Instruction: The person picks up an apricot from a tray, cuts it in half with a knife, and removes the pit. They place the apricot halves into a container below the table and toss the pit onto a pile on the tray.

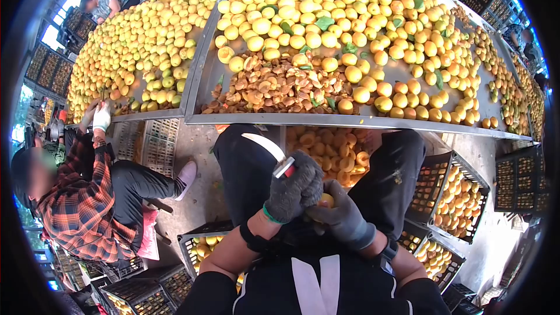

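My left hand (pixel 298 189), in a dark grey knit glove, is closed around a knife (pixel 265 143) with a red part at its handle. Its curved blade points up and away to the left. Just to the right, my right hand (pixel 344 217), also gloved, grips a yellow apricot (pixel 326 200), mostly hidden by the fingers. The two hands are close together above my lap. Beyond them, between my knees, lie many halved apricots (pixel 332 151); their container is mostly out of sight.
A metal-rimmed table (pixel 280 119) holds whole apricots (pixel 315 39) and a heap of brown apricot scraps (pixel 280 84). Crates of apricots (pixel 458 201) stand to my right, and another crate (pixel 201 245) sits at my left. A co-worker in a plaid shirt (pixel 81 210) sits on the left.
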`<state>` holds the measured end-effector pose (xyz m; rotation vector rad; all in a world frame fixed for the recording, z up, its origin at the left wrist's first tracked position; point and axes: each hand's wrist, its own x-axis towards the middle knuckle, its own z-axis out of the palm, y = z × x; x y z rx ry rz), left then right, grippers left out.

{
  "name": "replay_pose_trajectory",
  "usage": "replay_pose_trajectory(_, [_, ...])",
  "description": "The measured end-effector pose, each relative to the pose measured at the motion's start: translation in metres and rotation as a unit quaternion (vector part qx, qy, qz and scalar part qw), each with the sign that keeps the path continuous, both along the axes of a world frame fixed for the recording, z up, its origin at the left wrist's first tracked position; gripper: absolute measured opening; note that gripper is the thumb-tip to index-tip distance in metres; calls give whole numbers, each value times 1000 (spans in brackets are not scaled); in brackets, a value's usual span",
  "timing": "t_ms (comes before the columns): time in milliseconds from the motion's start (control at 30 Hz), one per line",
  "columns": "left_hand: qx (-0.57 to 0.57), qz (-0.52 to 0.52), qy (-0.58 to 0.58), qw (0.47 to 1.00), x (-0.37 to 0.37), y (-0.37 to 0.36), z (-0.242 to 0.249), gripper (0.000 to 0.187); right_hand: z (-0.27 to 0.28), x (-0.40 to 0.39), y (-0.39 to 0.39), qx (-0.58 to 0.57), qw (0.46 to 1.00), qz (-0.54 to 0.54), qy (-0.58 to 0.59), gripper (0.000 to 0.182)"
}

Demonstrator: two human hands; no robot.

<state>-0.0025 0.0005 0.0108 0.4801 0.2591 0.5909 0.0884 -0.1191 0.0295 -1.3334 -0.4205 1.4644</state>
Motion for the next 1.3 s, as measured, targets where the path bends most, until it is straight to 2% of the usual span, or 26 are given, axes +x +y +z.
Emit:
replay_pose_trajectory(67, [56, -79, -15, 995, -2, 0, 5, 8, 0, 6, -1, 27, 991, 33, 126, 38])
replay_pose_trajectory(200, [51, -87, -27, 995, 0, 5, 14, 8, 7, 4, -1, -3, 995, 51, 81, 40])
replay_pose_trajectory(233, [23, -80, -50, 995, 2, 6, 17, 8, -6, -4, -5, 89, 994, 10, -64, 43])
replay_pose_trajectory(267, [-7, -73, -72, 995, 3, 7, 18, 8, -14, -9, -5, 177, 962, -32, -207, 46])
replay_pose_trajectory(300, [-8, -73, -70, 995, 3, 6, 18, 8, -21, -8, -6, 176, 962, -32, -205, 46])
replay_pose_trajectory(367, [-22, -69, -60, 996, 5, 7, 19, 7, -30, -4, -4, 275, 866, -49, -415, 49])
replay_pose_trajectory(500, [-69, -47, -44, 996, 10, 6, 11, 7, -42, -5, -2, 294, 854, -67, -423, 50])
replay_pose_trajectory(667, [-87, -29, -25, 995, 17, 9, -9, 11, -54, 6, 1, 319, 794, -44, -516, 53])
replay_pose_trajectory(800, [-78, -28, -39, 996, 20, 14, -12, 10, -52, 4, 8, 334, 790, -59, -511, 47])
replay_pose_trajectory(833, [-95, -14, -34, 995, 21, 16, -10, 11, -49, -2, 9, 272, 898, -92, -334, 46])
replay_pose_trajectory(867, [-113, -1, -28, 993, 22, 18, -9, 11, -44, -5, 11, 196, 963, -119, -140, 45])
replay_pose_trajectory(900, [-113, -2, -27, 993, 20, 18, -4, 11, -30, -2, 10, 197, 963, -120, -138, 45])
replay_pose_trajectory(933, [-45, 8, -15, 999, 18, 17, 4, 11, -12, 7, 10, 112, 991, -67, -21, 45])
replay_pose_trajectory(967, [23, 19, -5, 1000, 17, 17, 9, 12, -2, 12, 9, 26, 995, -12, 96, 44])
replay_pose_trajectory(1100, [44, -34, -61, 997, 14, 15, 8, 11, -1, 8, 4, 31, 986, 30, 163, 49])
replay_pose_trajectory(1133, [124, -40, 26, 991, 12, 10, 6, 11, 3, 0, 6, 27, 986, 40, 161, 49])
replay_pose_trajectory(1167, [124, -40, 28, 991, 11, 9, 6, 11, 6, -5, 7, 24, 986, 50, 159, 49])
replay_pose_trajectory(1233, [86, -41, -46, 994, 10, 8, 11, 12, 4, -1, 6, 17, 985, 63, 160, 47])
replay_pose_trajectory(1267, [12, -40, -88, 995, 8, 11, 14, 10, 4, -3, 4, 17, 992, 16, 124, 46])
replay_pose_trajectory(1300, [14, -30, -105, 994, 6, 17, 19, 12, 4, -4, 3, 17, 995, -32, 87, 46])
